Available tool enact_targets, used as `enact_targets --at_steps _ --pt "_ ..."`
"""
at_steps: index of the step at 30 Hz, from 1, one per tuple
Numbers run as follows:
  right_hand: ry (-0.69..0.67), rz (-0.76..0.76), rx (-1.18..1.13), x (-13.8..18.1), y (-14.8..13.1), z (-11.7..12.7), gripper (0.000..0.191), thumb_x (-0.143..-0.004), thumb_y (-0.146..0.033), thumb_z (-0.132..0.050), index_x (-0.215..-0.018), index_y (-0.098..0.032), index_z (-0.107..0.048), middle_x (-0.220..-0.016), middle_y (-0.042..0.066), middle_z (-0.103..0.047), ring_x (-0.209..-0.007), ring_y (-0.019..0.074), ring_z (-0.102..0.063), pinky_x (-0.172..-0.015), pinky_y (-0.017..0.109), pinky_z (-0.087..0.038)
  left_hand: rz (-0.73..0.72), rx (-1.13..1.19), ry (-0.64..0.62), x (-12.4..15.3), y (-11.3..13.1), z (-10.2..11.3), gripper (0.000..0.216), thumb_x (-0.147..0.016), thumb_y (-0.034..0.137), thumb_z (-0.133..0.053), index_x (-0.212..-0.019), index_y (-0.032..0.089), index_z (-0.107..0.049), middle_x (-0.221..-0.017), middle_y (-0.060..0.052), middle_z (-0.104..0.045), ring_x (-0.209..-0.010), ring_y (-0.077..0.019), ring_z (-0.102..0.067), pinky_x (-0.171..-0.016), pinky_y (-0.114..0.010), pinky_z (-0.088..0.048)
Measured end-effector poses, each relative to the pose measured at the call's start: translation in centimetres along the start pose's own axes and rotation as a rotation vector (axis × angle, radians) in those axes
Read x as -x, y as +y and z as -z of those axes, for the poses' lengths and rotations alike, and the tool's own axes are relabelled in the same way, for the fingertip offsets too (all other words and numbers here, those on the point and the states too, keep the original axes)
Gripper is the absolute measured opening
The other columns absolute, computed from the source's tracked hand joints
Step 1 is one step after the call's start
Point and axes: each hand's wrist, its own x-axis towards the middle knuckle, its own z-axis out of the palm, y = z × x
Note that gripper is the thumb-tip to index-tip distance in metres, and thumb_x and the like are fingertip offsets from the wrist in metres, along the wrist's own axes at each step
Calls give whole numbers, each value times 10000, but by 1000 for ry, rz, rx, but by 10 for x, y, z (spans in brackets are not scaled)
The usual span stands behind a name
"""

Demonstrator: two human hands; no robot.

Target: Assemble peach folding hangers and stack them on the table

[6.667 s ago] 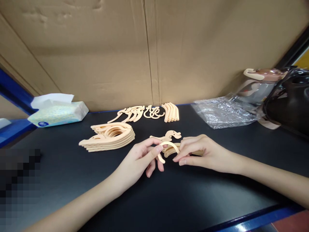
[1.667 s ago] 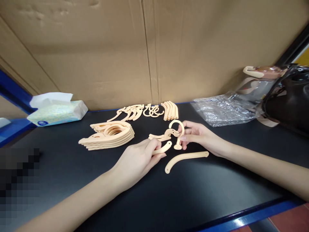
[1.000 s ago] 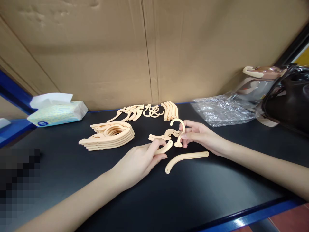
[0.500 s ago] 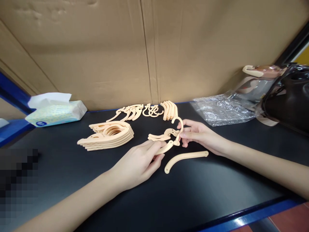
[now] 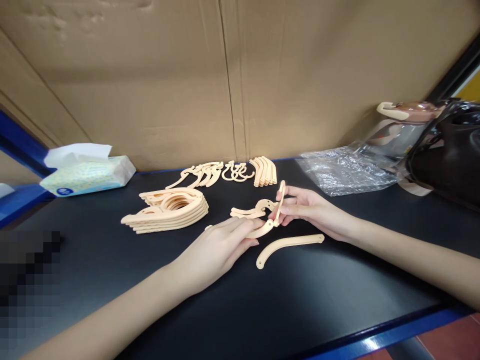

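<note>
My left hand (image 5: 219, 245) pinches a short curved peach plastic arm (image 5: 262, 230) near the middle of the black table (image 5: 262, 310). My right hand (image 5: 307, 207) pinches a peach hook piece (image 5: 280, 196), turned edge-on, with its foot touching the end of that arm. Just in front of both hands another curved arm (image 5: 287, 246) lies loose on the table. Behind the joint lies a flat peach shaped piece (image 5: 253, 209).
A stack of flat peach hanger bodies (image 5: 167, 209) sits left of the hands. Rows of small peach parts (image 5: 228, 172) line the back by the cardboard wall. A tissue pack (image 5: 86, 167) lies far left; clear plastic bag (image 5: 345, 172) and a dark bag (image 5: 450, 155) at right.
The right hand has turned the hook edge-on and brought its foot down onto the end of the arm held by the left hand. The loose curved arm has stayed put.
</note>
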Motion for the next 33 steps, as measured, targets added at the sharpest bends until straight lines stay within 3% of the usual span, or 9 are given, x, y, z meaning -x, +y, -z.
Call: enact_targets --at_steps 22,33 --pt "46 -20 -49 1 0 -2 181 -809 -284 -630 -900 -172 -521 -806 24 -670 -712 104 -609 -750 271 -479 -49 -49 38 -2 -1 1 253 -936 226 -412 -1172 226 -502 -1084 -48 -612 -980 -165 -585 -812 -273 -474" --pt "41 -32 -22 2 -1 -4 161 -795 -256 -638 -862 -167 -522 -749 6 -652 -625 85 -548 -676 246 -429 -102 -194 57 -1 2 0 269 -931 218 -420 -1182 209 -518 -888 -33 -621 -800 -167 -605 -658 -260 -475"
